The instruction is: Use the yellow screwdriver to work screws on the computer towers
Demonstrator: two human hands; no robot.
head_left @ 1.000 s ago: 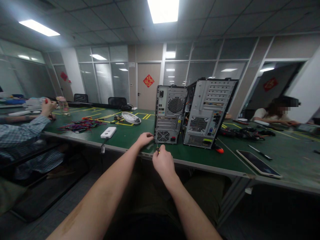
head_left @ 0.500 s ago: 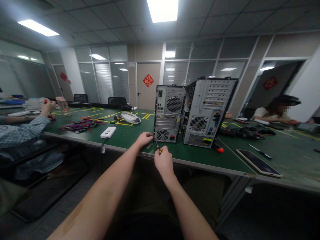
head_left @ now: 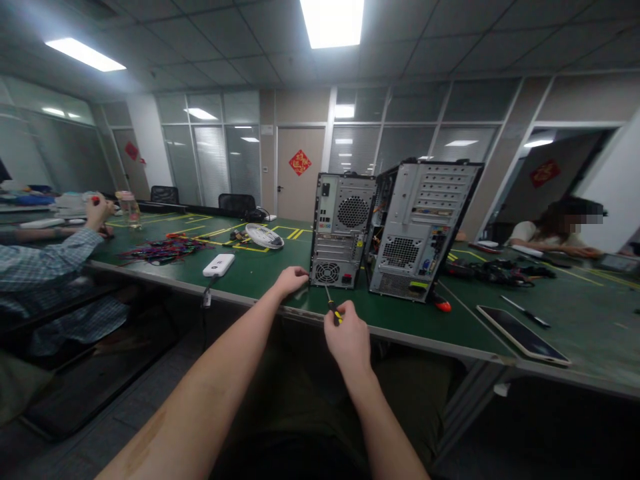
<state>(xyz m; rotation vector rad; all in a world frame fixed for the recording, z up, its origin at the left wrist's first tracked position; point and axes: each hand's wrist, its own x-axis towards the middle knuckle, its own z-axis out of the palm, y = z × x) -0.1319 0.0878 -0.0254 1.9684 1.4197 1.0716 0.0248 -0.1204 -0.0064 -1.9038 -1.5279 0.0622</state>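
Green workbench (head_left: 250, 275), shared office. 2 computers stand upright, backs to the person, so the rear screws face the hands: left tower (head_left: 343, 230), right tower (head_left: 423, 227). Right hand (head_left: 349, 337) fisted round screwdriver (head_left: 333, 307), tip toward the left tower's base, apart. Left hand (head_left: 293, 279) curled just beside that corner; pinch unclear.

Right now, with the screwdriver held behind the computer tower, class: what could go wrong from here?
1. The screwdriver in the right hand has its tip close to the left hand, at the foot of the computer tower; a slip could jab that hand's fingers.
2. The work sits at the table edge, so a loose screw might roll off to the floor.
3. The smartphone lies near that edge and could get knocked off.
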